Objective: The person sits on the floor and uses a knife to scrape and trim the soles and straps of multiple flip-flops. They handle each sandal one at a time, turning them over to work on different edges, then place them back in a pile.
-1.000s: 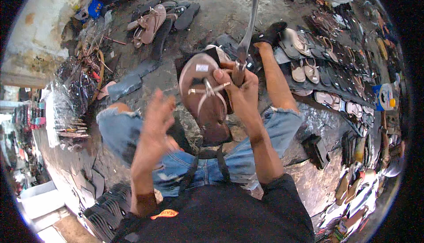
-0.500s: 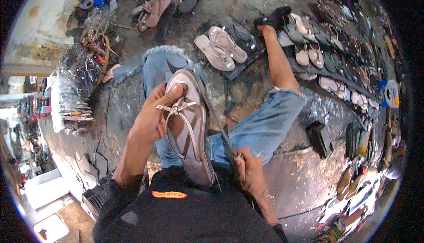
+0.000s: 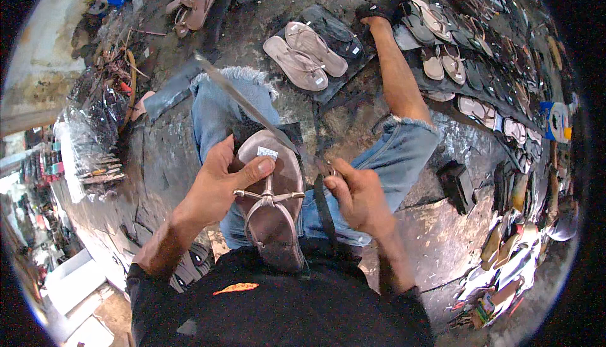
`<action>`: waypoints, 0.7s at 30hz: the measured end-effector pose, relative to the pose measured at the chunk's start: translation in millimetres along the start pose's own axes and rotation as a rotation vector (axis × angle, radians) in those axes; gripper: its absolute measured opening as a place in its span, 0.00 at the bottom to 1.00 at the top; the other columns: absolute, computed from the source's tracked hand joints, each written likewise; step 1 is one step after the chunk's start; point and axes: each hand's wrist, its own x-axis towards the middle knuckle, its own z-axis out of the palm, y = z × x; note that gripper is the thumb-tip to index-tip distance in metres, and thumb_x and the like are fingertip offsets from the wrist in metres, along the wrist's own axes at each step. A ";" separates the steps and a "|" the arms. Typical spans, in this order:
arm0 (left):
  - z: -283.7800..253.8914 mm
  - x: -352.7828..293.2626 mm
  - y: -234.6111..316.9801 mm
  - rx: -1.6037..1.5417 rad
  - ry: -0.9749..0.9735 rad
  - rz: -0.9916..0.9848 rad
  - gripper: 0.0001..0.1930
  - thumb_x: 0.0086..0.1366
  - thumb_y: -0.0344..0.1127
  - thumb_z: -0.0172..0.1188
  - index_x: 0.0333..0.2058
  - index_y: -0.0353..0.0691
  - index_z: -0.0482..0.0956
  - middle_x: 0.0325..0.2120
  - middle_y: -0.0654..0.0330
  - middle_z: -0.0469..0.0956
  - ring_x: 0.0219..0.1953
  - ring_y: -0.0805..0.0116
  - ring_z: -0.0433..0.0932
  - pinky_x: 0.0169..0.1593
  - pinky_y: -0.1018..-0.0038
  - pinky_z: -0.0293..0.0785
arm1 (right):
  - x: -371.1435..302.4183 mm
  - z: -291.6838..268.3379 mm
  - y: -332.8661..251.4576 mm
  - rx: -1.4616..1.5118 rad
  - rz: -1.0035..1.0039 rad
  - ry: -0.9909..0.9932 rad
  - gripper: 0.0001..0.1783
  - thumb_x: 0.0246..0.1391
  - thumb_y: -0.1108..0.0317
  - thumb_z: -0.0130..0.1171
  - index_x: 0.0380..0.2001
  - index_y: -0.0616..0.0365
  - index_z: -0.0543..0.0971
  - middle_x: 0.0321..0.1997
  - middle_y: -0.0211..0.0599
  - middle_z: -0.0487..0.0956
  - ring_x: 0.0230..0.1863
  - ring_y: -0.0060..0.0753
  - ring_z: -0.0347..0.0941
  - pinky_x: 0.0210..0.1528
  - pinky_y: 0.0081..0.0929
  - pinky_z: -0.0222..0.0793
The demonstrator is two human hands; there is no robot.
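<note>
Here's the left hand (image 3: 230, 183), pinching the bronze-brown thong sandal (image 3: 273, 222) firmly, thumb pressed flat on the insole just nearer than a small white label (image 3: 267, 153), the other fingers mostly tucked out of sight at the left edge. So the sandal sits to the right of that grip, caught by its far half, while the heel half reaches past the hand towards the black shirt (image 3: 284, 306). It's held up over the lap, between the knees of the blue jeans (image 3: 398, 154). The toe end points far, the heel near, and the long axis runs almost straight away from the body, the heel swinging a touch to the right. Insole up, knotted straps (image 3: 269, 200) on view! Over on the right, the right hand (image 3: 361, 197) is closed tight round the near end of a long flat blade (image 3: 243, 101), which slants far and left across the sandal's toe end; whether metal meets sole there, I cannot tell. A dark flap (image 3: 290, 132) shows just beyond the toe, at its right. Farther out on the floor lies a pair of pale sandals (image 3: 306, 57), toes angled far and left, with rows of footwear (image 3: 470, 72) off to the right.
</note>
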 end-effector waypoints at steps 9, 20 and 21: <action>5.3 9.5 3.9 0.148 -0.027 0.015 0.23 0.65 0.41 0.69 0.52 0.34 0.73 0.42 0.60 0.81 0.46 0.72 0.79 0.48 0.75 0.77 | 98.7 -40.2 -37.9 -0.102 -0.204 -0.258 0.27 0.67 0.43 0.48 0.37 0.57 0.82 0.26 0.57 0.81 0.33 0.67 0.77 0.37 0.56 0.73; 42.1 32.6 14.2 -0.676 0.150 0.354 0.15 0.68 0.35 0.64 0.52 0.43 0.77 0.51 0.59 0.81 0.49 0.67 0.82 0.50 0.65 0.83 | 8.5 -37.9 46.2 0.583 0.128 0.722 0.21 0.73 0.50 0.42 0.37 0.55 0.75 0.17 0.21 0.65 0.17 0.15 0.58 0.18 0.22 0.53; 50.5 36.5 16.8 -0.797 0.073 0.316 0.14 0.68 0.35 0.64 0.51 0.44 0.79 0.51 0.60 0.81 0.48 0.67 0.82 0.49 0.66 0.84 | -0.1 -27.8 47.4 0.522 0.009 0.772 0.20 0.73 0.50 0.44 0.38 0.55 0.75 0.17 0.20 0.65 0.17 0.15 0.57 0.18 0.23 0.52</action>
